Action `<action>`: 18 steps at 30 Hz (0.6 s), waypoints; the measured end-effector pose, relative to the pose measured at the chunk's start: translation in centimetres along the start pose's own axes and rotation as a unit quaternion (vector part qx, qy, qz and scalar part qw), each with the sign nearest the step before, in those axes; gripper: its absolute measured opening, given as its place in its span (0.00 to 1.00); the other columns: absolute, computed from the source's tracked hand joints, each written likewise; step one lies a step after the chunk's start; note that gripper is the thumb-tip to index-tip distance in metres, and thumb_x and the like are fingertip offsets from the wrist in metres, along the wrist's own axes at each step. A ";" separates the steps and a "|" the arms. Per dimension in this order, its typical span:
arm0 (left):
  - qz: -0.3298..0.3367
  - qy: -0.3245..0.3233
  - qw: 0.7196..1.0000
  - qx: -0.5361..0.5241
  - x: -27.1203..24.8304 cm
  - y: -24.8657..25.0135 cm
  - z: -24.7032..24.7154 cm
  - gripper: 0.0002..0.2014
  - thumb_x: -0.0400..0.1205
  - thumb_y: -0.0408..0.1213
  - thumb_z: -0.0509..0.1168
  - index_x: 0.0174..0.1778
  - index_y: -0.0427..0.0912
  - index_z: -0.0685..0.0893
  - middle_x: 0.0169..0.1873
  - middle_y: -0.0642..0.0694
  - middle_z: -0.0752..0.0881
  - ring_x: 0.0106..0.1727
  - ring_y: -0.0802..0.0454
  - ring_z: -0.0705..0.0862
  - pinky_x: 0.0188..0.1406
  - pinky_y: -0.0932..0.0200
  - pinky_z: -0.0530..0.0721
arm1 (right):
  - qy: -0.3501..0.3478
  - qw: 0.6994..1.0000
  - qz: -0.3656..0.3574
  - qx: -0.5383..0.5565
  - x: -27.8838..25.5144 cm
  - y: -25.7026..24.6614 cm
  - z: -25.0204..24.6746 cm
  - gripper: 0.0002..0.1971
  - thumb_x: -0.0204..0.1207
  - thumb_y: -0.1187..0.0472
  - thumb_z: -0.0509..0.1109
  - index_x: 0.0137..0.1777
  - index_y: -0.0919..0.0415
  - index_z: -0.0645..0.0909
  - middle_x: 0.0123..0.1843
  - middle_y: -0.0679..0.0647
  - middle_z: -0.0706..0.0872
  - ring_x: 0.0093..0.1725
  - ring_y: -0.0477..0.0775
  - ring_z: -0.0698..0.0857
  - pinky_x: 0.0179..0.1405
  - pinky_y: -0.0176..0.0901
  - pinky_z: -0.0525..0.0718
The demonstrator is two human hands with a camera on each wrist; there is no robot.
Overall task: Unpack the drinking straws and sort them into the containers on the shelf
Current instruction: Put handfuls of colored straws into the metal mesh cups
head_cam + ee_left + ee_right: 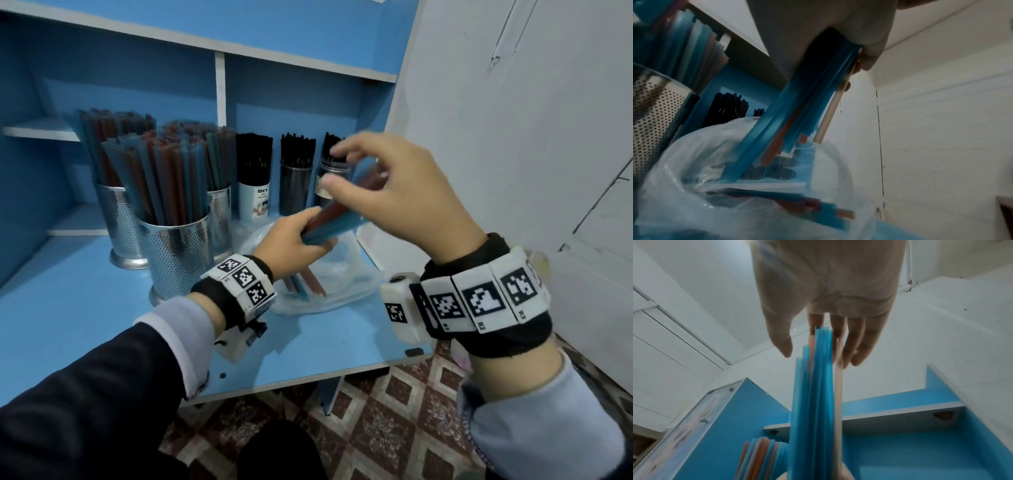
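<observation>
My left hand (298, 240) grips a bundle of blue and red straws (337, 219) near its lower end, tilted up to the right over the shelf. In the left wrist view the bundle (797, 105) hangs above a clear plastic bag (756, 178). My right hand (370, 185) hovers at the bundle's upper end. Its fingers (851, 344) lie straight beside the straw tips (818, 353), and the thumb (783, 344) stands apart from them. The bag (342, 284) lies on the blue shelf board with a few straws (305, 284) still inside.
Three perforated metal cups (178, 253) full of coloured straws stand at the left. Three containers of black straws (253, 202) line the back. A white wall (513, 137) closes the right side. The shelf board's front edge (308, 380) is near my wrists.
</observation>
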State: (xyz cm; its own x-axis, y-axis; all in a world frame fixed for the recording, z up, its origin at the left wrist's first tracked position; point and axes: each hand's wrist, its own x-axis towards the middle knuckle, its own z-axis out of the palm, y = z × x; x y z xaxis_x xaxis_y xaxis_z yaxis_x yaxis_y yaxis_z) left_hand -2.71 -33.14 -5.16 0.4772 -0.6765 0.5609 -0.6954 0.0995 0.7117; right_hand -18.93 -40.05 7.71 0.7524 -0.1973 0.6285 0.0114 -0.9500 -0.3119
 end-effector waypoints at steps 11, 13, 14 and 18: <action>-0.107 0.044 0.983 -0.141 -4.6 -0.5 -5.1 0.14 0.78 0.29 0.74 0.36 0.48 0.77 0.24 0.62 0.80 0.28 0.63 0.78 0.33 0.69 0.77 | 0.080 0.974 -0.152 0.147 2.6 -4.7 6.3 0.19 0.79 0.70 0.68 0.69 0.65 0.77 0.65 0.56 0.79 0.64 0.47 0.77 0.69 0.36 0.73; -0.136 0.047 0.979 -0.144 -5.9 -1.6 -6.1 0.12 0.76 0.28 0.76 0.41 0.49 0.81 0.28 0.61 0.84 0.33 0.64 0.82 0.37 0.69 0.79 | 0.032 0.977 -0.143 0.152 2.6 -5.1 7.9 0.14 0.83 0.69 0.65 0.67 0.66 0.80 0.64 0.57 0.81 0.65 0.48 0.78 0.68 0.34 0.73; -0.153 0.052 0.977 -0.142 -6.4 -2.1 -6.5 0.11 0.76 0.28 0.76 0.43 0.47 0.82 0.31 0.60 0.86 0.35 0.63 0.84 0.40 0.66 0.80 | -0.003 0.980 -0.130 0.152 2.5 -5.4 8.7 0.12 0.85 0.66 0.63 0.65 0.66 0.82 0.62 0.56 0.83 0.63 0.48 0.80 0.66 0.33 0.74; -0.195 0.051 0.972 -0.123 -8.2 -3.6 -7.4 0.07 0.78 0.30 0.74 0.45 0.33 0.82 0.36 0.44 0.84 0.37 0.54 0.82 0.43 0.57 0.82 | -0.106 0.976 -0.096 0.164 2.1 -6.1 11.1 0.14 0.85 0.55 0.64 0.63 0.61 0.84 0.59 0.50 0.86 0.61 0.43 0.81 0.65 0.37 0.76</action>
State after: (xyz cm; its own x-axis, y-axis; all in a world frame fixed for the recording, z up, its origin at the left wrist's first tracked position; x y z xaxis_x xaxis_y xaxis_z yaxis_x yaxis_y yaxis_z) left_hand -0.18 -22.57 -9.21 0.7386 -0.6230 0.2575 -0.3071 0.0290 0.9512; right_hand -10.16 -32.00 3.02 0.8347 0.0635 0.5471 0.3488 -0.8296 -0.4360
